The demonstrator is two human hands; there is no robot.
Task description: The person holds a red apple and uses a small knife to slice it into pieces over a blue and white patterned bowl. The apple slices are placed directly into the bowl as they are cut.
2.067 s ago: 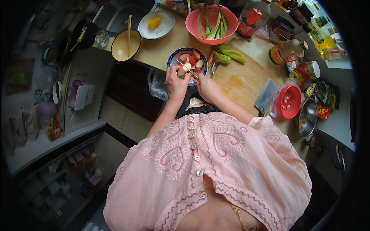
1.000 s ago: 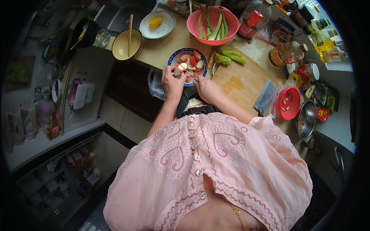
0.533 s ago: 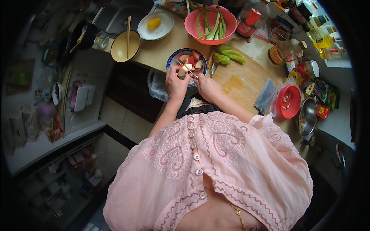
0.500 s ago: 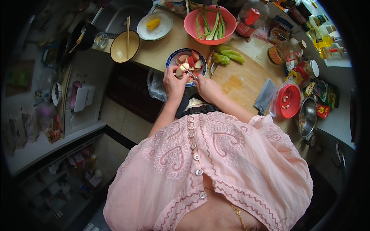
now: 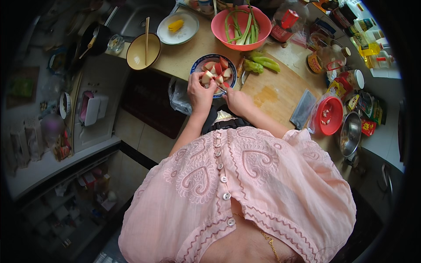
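At the counter's front edge sits a blue-rimmed bowl holding several red-skinned, pale-fleshed apple chunks. Over its near side my left hand pinches an apple piece between thumb and fingers. My right hand is closed around a small knife, its handle mostly covered by my fingers. The blade points left, close to my left fingertips and low by the bowl's near rim. Whether the blade touches the apple piece is hard to make out.
Right of the bowl lies a wooden cutting board with green peppers and a cleaver. Beyond stands a pink bowl of green stalks. A yellow bowl with chopsticks is left. A plastic bag hangs at the counter edge.
The knife has dropped lower and away from the apple piece, which looks smaller in my left hand. My left fingers have shifted slightly, and the whole view has moved a little.
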